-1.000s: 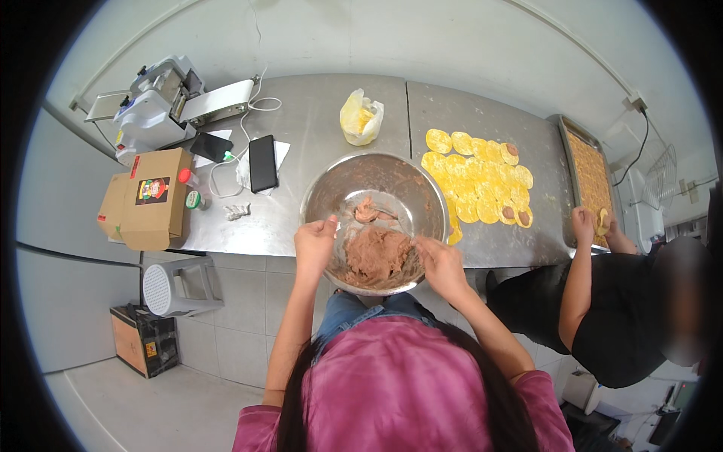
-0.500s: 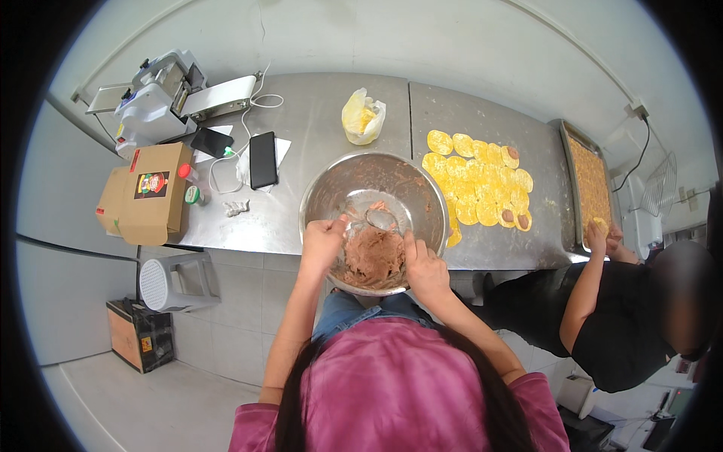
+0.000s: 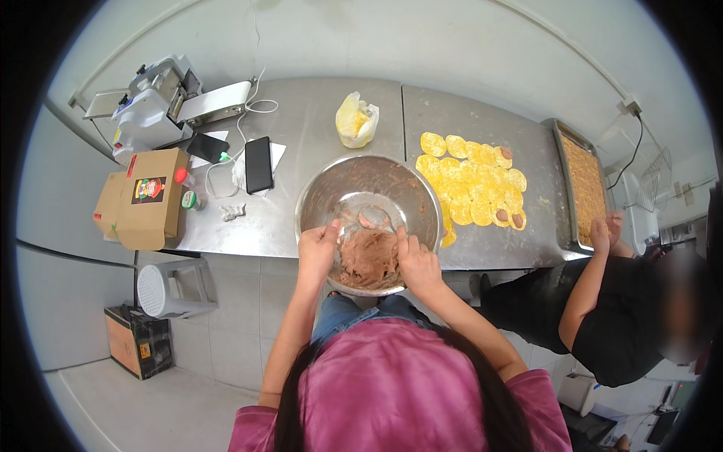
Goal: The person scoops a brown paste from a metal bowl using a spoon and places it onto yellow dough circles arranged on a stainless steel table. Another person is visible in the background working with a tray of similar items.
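Note:
A large steel mixing bowl (image 3: pixel 312 197) stands at the table's front edge, jutting over it. Inside lies a mound of pinkish-brown paste (image 3: pixel 369 260), with smears up the bowl's wall. Over the bowl's left side is my left hand (image 3: pixel 318 247), fingers closed in a pinch. My right hand (image 3: pixel 419 260) is closed too, at the right of the mound. Between them, above the paste, is a thin, see-through curved thing with a bit of paste; its kind and which hand grips it are unclear. Rows of thin yellow rounds (image 3: pixel 471 177) lie right of the bowl, a few bearing lumps of paste.
Behind the bowl sits a plastic bag (image 3: pixel 357 120) with yellow contents. To the left are a black phone (image 3: pixel 258 164), a cardboard box (image 3: pixel 151 192), small jars (image 3: pixel 190 200) and a white machine (image 3: pixel 154 113). At right, a co-worker's hands (image 3: pixel 602 230) are by a filled tray (image 3: pixel 561 162).
My hands have shifted slightly within the bowl, the right one raised a little, and the see-through thing has changed angle. The co-worker's hands have come up from the tray, without the yellow round.

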Demonstrator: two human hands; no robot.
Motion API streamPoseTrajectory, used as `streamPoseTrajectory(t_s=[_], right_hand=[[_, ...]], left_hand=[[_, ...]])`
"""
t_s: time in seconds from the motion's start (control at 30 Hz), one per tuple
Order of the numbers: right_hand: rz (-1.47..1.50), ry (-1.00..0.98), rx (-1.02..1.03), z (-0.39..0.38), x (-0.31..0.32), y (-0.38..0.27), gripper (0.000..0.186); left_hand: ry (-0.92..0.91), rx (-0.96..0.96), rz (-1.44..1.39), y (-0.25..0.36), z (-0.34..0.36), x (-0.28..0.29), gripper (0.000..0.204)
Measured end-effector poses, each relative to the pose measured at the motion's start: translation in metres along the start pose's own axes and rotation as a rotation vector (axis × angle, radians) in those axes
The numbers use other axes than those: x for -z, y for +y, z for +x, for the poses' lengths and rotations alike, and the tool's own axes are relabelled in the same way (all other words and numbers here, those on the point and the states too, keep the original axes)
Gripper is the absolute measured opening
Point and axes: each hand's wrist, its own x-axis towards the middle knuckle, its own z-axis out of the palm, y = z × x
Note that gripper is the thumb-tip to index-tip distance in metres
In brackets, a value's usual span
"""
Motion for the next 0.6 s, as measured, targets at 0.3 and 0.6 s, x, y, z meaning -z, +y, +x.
streamPoseTrajectory(t_s=[0.3, 0.6], right_hand=[[-0.105, 0.063, 0.023, 0.007, 0.005, -0.01, 0.05], [-0.036, 0.073, -0.018, 0.005, -0.004, -0.004, 0.053]], left_hand=[[0.054, -0.055, -0.08, 0.008, -0.012, -0.008, 0.038], [0.024, -0.067, -0.319, 0.0, -0.016, -0.013, 0.036]])
